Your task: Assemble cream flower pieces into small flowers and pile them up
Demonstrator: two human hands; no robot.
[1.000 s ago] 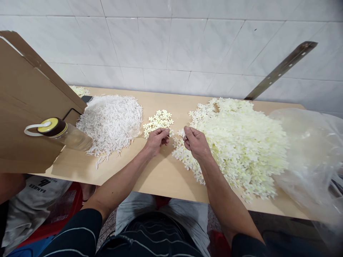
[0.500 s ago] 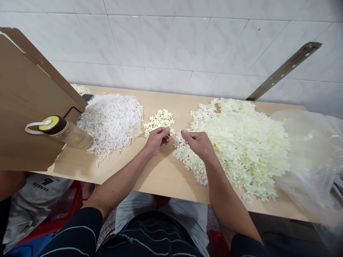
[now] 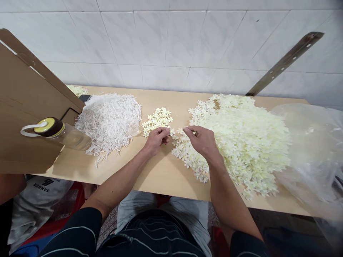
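My left hand is closed in a pinch, with a small pale artificial flower at its thumb and fingertip. Just behind it lies a small cluster of yellowish-white flowers. My right hand is bent over the left edge of a large heap of the same pale flowers. Its thumb and forefinger come together beside another flower; whether they grip that one or something thinner I cannot make out. A narrow gap separates the two hands.
A heap of thin white stem-like pieces lies at the left, beside a clear bottle with a yellow-topped lid. Cardboard stands at the far left, a plastic bag at the right. Behind the table rises a tiled wall with a metal strip.
My right hand has lifted slightly and shifted a little to the right, its fingers straighter. The left hand stays nearly in place with its flower. The whole view has shifted slightly.
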